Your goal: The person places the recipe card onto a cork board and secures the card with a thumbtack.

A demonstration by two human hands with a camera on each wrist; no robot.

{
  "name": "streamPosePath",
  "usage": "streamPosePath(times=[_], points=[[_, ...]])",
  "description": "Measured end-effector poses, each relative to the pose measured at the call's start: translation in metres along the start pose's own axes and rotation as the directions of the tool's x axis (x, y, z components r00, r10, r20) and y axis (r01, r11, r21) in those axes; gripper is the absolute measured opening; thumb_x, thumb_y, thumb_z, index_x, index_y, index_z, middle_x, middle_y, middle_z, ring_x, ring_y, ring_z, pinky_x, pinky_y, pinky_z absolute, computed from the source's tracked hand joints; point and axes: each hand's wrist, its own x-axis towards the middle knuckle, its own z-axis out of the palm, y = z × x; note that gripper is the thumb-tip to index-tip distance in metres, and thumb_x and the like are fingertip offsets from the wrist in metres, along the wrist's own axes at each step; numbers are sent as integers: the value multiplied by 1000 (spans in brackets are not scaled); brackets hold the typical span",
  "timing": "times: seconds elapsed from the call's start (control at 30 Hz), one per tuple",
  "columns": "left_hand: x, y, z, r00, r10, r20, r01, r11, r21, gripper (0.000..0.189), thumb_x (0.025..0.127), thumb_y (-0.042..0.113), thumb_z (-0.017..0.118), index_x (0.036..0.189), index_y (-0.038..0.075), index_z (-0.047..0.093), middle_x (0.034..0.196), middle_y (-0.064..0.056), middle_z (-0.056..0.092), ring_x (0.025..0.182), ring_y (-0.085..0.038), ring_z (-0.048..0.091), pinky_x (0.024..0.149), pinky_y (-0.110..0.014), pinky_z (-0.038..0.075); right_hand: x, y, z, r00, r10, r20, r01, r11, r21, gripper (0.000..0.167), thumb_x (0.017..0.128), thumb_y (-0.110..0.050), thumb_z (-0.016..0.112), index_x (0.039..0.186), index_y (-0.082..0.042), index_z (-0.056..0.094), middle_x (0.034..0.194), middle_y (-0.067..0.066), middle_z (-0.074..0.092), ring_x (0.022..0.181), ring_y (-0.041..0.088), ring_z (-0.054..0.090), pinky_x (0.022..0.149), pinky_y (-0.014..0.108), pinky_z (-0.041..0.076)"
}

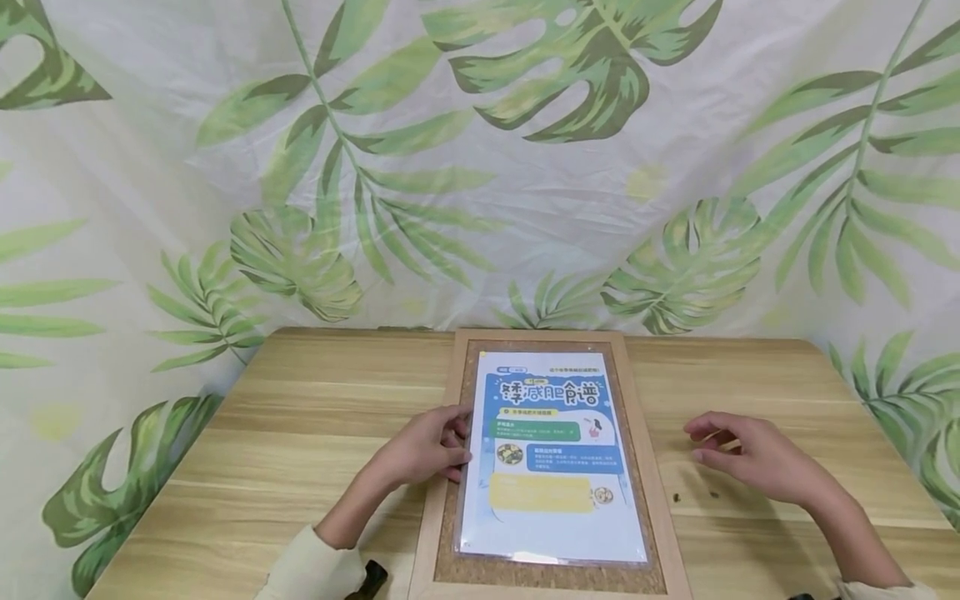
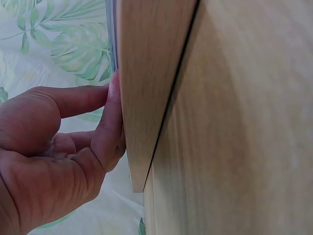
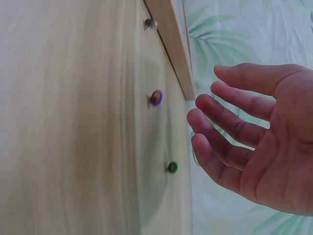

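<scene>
A laminated sheet printed with Chinese text and food pictures lies on a wood-framed cork board. At the sheet's left edge, the thumb and a curled finger of my left hand pinch together; the left wrist view shows this hand close against the frame's side. My right hand hovers right of the board, fingers relaxed and apart, with nothing in it. Below it on the table are thumbtacks: a metallic one, a purple-rimmed one and a green-rimmed one.
The board lies on a wood-grain table with rounded far corners. Behind the table hangs a leaf-patterned cloth. Dark wrist straps show at the sleeves.
</scene>
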Motion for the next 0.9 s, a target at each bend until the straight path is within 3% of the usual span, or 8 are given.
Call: streamPosePath(times=[0.2,0.57,0.77,0.9], points=[[0,0,-1,1000,5,0,-5,1000,-6,71,95,-12,71,160,-7,42,120,-19,57,86,-19,69,67,-36,70,-8,13,-2,999,-6,-35,5,999,-33,27,100,-11,76,125,-2,73,119,9,77,96,0,68,78,23,62],[0,-1,0,1000,0,-1,0,1000,-6,72,95,-12,71,160,-6,41,121,-18,58,86,-18,70,67,-34,69,-20,30,0,997,-79,13,79,996,-33,25,95,-5,79,119,-1,74,115,12,77,93,-4,67,75,23,63],[-1,0,-1,1000,3,7,-3,1000,-9,72,95,-11,72,160,-6,41,121,-19,58,86,-18,69,67,-35,69,-25,31,6,995,-78,69,78,997,5,20,97,-8,79,116,-5,75,106,0,76,89,-7,62,69,21,58],[-1,0,-2,1000,3,9,-3,1000,-12,73,95,-11,71,161,-6,40,121,-19,57,87,-19,69,66,-34,69,-24,30,8,993,-101,57,101,995,4,18,96,-6,79,114,-6,75,101,-5,75,87,-6,62,67,21,56]])
